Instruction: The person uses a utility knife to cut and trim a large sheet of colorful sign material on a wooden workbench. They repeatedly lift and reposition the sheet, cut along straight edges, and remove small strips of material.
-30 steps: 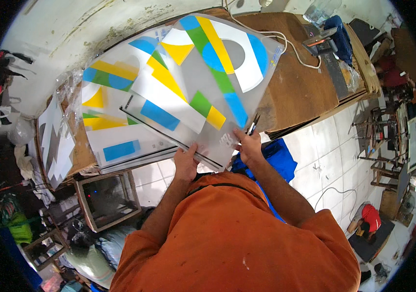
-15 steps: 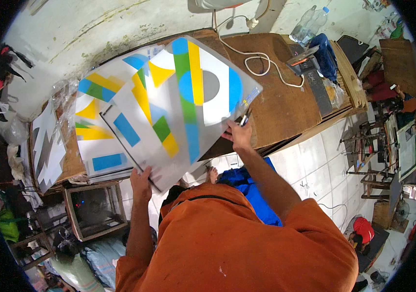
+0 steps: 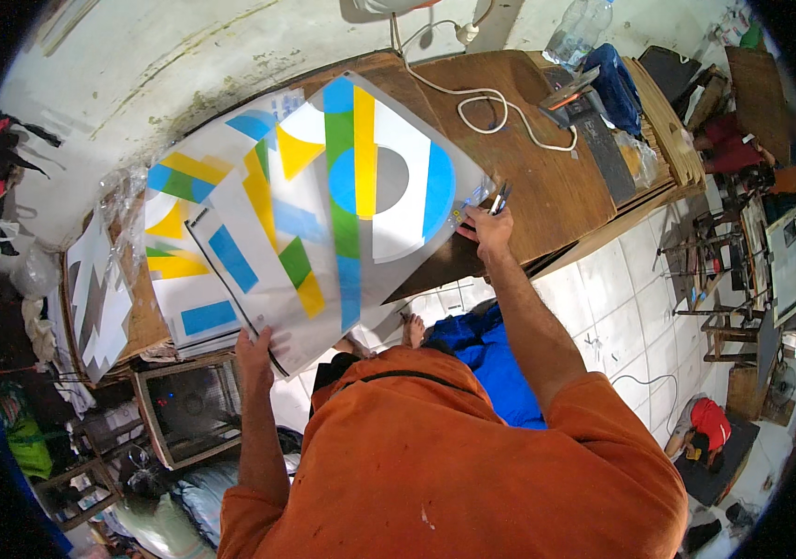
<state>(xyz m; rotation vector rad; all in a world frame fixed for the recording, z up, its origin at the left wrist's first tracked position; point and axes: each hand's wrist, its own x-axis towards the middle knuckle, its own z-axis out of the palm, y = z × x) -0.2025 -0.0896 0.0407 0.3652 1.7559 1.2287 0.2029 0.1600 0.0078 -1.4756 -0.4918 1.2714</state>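
A large translucent plastic sheet (image 3: pixel 309 321) with blue, green, yellow and grey shapes slants over the front of the table. My left hand (image 3: pixel 254 360) grips its lower left edge, by a dark strip. At the sheet's right corner, my right hand (image 3: pixel 489 229) is closed with a slim black-and-silver tool (image 3: pixel 501 198), a pen or a cutter, sticking up from its fingers. That hand also seems to pinch the corner. Beneath and left of the sheet lie more printed sheets (image 3: pixel 204 319) with similar coloured shapes.
The brown wooden table (image 3: pixel 547 210) bears a white cable (image 3: pixel 500 104), a blue cloth bag (image 3: pixel 614 86) and plastic bottles (image 3: pixel 583 33). White jagged cut sheets (image 3: pixel 102 303) lie at its left end. Below stands a mesh-fronted wooden frame (image 3: pixel 188 410). A person in a red cap (image 3: pixel 711 424) is at lower right.
My right hand has moved to the right with the sheet's corner and the tool. My left hand has shifted slightly left and down. The head view has shifted a little too.
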